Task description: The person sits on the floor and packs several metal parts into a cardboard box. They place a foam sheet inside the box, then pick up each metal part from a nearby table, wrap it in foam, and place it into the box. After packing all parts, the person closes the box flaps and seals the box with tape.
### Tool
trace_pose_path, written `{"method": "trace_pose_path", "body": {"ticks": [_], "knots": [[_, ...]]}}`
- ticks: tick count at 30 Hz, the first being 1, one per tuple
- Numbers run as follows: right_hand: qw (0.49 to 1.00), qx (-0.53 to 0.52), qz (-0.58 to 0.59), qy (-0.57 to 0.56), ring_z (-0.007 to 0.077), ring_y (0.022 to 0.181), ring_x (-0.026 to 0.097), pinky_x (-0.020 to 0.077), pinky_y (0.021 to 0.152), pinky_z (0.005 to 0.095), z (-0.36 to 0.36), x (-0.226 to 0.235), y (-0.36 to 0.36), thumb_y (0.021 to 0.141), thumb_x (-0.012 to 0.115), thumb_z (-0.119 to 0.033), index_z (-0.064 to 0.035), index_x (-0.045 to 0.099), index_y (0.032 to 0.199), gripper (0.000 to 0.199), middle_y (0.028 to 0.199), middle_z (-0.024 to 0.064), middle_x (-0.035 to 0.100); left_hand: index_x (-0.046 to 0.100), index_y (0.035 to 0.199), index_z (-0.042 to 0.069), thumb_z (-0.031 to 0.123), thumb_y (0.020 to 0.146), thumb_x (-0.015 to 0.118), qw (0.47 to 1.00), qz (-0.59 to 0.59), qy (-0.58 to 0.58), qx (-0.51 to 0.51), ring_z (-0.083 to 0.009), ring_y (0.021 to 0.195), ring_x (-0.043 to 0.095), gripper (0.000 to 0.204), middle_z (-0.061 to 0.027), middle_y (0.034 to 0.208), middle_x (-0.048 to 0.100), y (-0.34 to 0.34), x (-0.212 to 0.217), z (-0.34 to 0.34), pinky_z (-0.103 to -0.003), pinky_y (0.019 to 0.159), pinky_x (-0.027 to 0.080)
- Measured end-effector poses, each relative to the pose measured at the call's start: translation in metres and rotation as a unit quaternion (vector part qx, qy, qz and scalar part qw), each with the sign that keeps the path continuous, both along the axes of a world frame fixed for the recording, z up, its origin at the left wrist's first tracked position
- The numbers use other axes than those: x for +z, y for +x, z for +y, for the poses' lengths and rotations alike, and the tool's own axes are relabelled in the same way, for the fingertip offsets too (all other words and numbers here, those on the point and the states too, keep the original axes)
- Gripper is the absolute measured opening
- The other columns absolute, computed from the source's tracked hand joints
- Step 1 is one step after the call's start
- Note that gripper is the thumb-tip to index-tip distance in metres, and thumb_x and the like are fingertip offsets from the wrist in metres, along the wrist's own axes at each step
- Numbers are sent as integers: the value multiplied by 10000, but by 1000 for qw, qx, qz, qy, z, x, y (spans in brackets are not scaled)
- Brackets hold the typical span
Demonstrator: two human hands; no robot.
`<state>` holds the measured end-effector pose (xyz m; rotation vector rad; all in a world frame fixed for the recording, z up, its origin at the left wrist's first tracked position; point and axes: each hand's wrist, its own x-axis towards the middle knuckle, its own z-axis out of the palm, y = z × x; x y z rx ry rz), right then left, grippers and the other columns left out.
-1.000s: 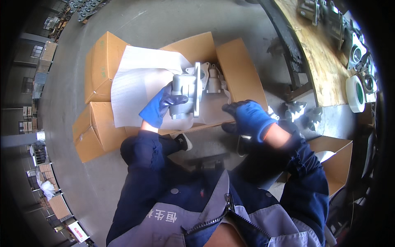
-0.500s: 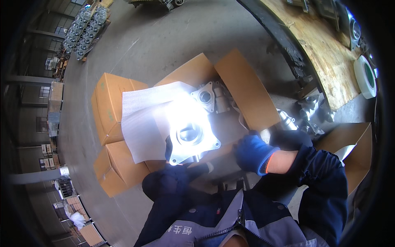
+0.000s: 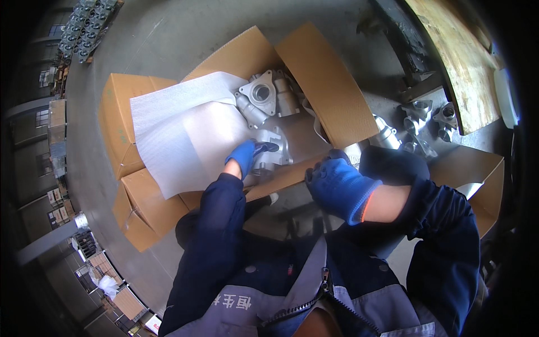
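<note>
Left hand [image 3: 242, 157]'s gripping the part [image 3: 273, 151] in the box [image 3: 328, 84], fingers over its left side; right hand [image 3: 341, 185]'s curled, can't really tell if it's holding anything.

The flanged metal casting [image 3: 273, 147], earlier raised above the cardboard box [image 3: 331, 90] in the left hand [image 3: 245, 156], is now lowered inside it, near the other castings [image 3: 262, 94]; its glare has faded. The right hand [image 3: 342, 185], previously outstretched, now has curled fingers.
</note>
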<state>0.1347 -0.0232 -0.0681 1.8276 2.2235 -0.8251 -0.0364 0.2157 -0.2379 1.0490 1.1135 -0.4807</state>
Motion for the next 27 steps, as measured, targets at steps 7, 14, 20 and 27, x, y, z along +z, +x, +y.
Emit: {"method": "trace_pose_path", "body": {"ticks": [7,14,20,27], "knots": [[999,-34,2,35,246,785,668,469,801,391,-6,-15,-3,825,634,-253,2,643,1061,347,811,81,674,648,1154,5,367,810,785,991,115,63,2,-242,675,664,518,-115,884,692,42,-37,-3,-408,607,566],[999,-40,25,14,243,818,653,469,782,379,2,-19,-5,842,610,-298,4,641,1059,373,841,95,664,569,1251,-69,440,752,803,912,180,355,-97,-367,1064,661,750,-252,1211,652,18,-101,-36,-429,898,527],[995,-59,59,61,274,789,669,480,711,397,-7,-25,-7,846,591,-233,-32,663,995,260,822,110,679,624,1136,-18,424,806,732,891,148,420,-85,-394,1006,672,562,-248,1053,688,9,-137,-68,-462,828,521],[981,-183,67,13,310,782,681,515,679,417,26,-1,31,835,639,-255,-62,683,1020,270,799,137,673,575,1337,52,508,910,611,921,109,321,-193,-389,1193,582,625,-237,1343,582,-20,-202,-48,-414,1027,443]]}}
